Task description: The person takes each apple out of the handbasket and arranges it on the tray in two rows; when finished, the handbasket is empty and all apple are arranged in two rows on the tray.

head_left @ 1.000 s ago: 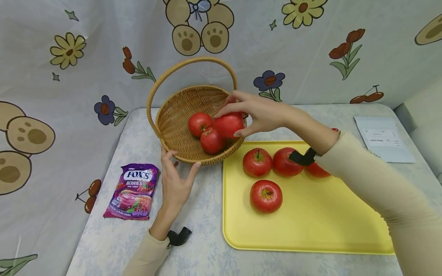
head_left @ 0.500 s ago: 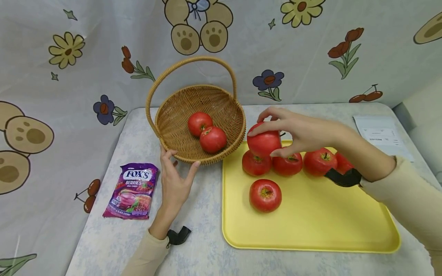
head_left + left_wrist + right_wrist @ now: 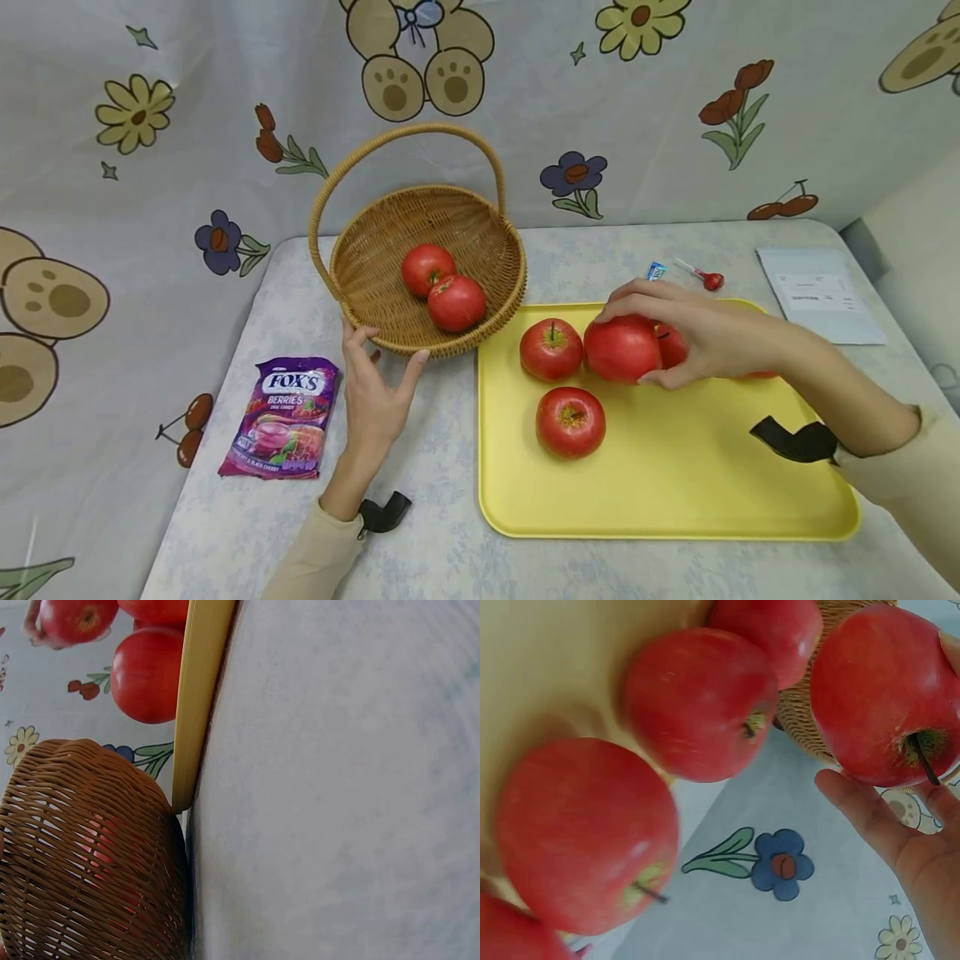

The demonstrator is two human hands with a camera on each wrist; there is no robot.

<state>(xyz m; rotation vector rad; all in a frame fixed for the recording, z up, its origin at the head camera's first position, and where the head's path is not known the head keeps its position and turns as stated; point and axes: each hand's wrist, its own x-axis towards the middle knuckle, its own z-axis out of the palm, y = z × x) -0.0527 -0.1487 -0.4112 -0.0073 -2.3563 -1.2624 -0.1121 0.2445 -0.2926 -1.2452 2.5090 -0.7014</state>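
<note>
In the head view my right hand (image 3: 693,329) holds a red apple (image 3: 622,348) over the yellow tray (image 3: 675,500). Its stem shows in the right wrist view, where the held apple (image 3: 889,697) sits between thumb and fingers. Other red apples rest on the tray, among them one at the left (image 3: 551,350) and one nearer the front (image 3: 570,421); more are partly hidden behind my right hand. My left hand (image 3: 375,408) grips the near rim of the wicker basket (image 3: 367,275), thumb and fingers spread along it. Two apples (image 3: 456,303) lie inside the basket, which leans toward me.
A purple candy bag (image 3: 281,417) lies left of my left hand. Behind the tray are a red lollipop (image 3: 708,279) and a small blue wrapper (image 3: 656,271). A grey packet (image 3: 821,296) lies at the back right. A printed curtain (image 3: 637,150) hangs behind the table.
My right hand has carried the held apple out of the basket, to the right and down over the tray. The left hand stays on the basket.
</note>
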